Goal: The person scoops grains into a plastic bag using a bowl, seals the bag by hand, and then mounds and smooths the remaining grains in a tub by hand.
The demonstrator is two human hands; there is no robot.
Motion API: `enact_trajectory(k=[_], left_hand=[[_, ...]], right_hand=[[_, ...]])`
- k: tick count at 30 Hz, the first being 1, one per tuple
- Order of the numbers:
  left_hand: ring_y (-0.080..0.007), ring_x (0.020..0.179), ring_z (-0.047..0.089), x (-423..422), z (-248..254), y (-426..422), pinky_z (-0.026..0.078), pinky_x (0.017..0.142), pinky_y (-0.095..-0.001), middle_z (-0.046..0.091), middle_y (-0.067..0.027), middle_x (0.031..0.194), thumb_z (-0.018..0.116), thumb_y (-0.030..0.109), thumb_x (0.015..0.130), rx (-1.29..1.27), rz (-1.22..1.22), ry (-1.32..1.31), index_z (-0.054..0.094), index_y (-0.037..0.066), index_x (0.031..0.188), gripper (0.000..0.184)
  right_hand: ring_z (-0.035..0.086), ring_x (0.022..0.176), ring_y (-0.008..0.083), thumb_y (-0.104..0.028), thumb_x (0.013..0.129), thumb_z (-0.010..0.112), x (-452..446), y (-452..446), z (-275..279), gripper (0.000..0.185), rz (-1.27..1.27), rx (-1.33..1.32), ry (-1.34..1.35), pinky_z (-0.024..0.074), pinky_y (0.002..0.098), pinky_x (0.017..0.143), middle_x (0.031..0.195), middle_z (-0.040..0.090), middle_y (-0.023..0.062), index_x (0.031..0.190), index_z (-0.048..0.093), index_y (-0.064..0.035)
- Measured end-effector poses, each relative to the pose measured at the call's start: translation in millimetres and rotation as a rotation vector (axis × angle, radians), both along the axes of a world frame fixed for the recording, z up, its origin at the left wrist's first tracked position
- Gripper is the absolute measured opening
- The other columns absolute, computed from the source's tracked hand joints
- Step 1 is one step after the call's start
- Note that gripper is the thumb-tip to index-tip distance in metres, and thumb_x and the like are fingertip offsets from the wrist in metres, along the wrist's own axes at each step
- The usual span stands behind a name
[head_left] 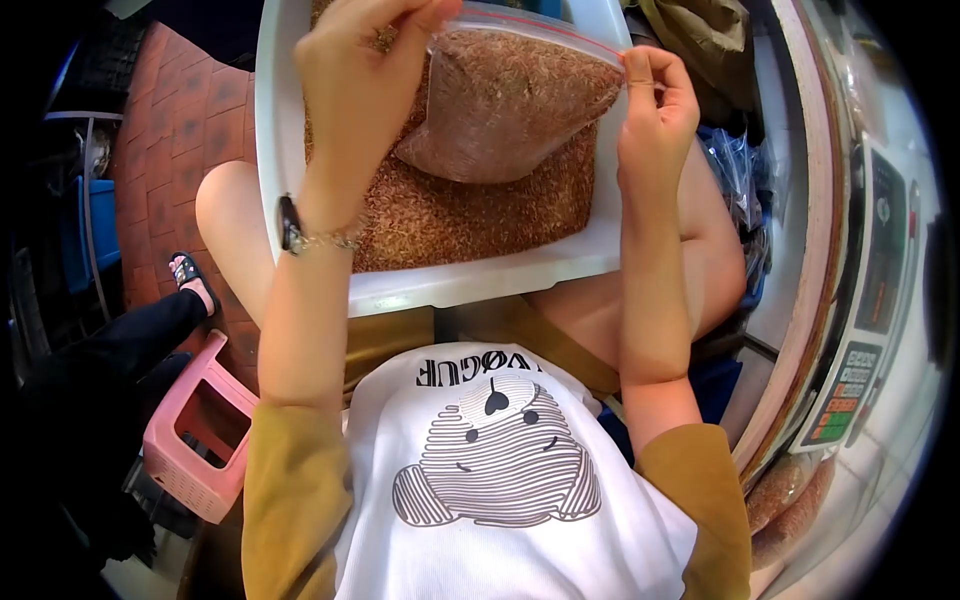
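A clear zip-lock bag (515,110) with a red strip along its top hangs over a white tub (440,287). Reddish-brown, fine dried bits fill much of the bag. A thick layer of the same loose dried bits (470,225) lies in the tub. At the bag's upper left, my left hand (370,55) pinches the zip edge, its fingertips partly at the frame's top. The opposite top corner is pinched between the thumb and fingers of my right hand (658,100). Whether the zip is fully sealed I cannot tell.
To the right, a digital scale (850,390) sits on a counter, with filled bags (790,510) close by. A pink stool (205,430) stands at left on red tiles, beside another person's foot (195,280). Crumpled plastic bags (735,175) hang right of the tub.
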State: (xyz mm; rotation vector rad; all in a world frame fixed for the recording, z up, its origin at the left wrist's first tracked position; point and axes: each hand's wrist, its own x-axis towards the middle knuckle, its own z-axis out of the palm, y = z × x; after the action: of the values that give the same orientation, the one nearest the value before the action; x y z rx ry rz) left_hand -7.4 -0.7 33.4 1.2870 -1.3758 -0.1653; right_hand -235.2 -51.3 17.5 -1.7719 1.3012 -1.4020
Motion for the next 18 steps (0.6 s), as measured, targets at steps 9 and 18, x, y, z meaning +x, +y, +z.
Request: enact_trajectory(k=[9, 18], left_hand=[[-0.0188, 0.087, 0.056, 8.1, 1.9, -0.2, 0.043, 0.078, -0.0285, 0.065, -0.0053, 0.088, 0.078, 0.013, 0.079, -0.148, 0.045, -0.317, 0.074, 0.004, 0.098, 0.021], [-0.0233, 0.084, 0.048, -17.5, 14.7, 1.6, 0.037, 0.075, -0.0347, 0.052, -0.0040, 0.076, 0.078, 0.009, 0.074, -0.185, 0.160, -0.147, 0.073, 0.006, 0.079, 0.008]], right_hand=[[0.053, 0.100, 0.0237, -0.022, 0.094, 0.065, 2.3, 12.4, 18.2, 0.022, -0.109, -0.252, 0.289, 0.0392, 0.0370, 0.091, 0.097, 0.063, 0.0098, 0.098, 0.064, -0.0012], [0.043, 0.134, 0.0382, -0.032, 0.095, 0.060, 48.2, 59.6, 44.7, 0.057, 0.193, -0.368, 0.583, 0.0243, 0.0537, 0.114, 0.130, 0.057, 0.0240, 0.138, 0.048, 0.0026]])
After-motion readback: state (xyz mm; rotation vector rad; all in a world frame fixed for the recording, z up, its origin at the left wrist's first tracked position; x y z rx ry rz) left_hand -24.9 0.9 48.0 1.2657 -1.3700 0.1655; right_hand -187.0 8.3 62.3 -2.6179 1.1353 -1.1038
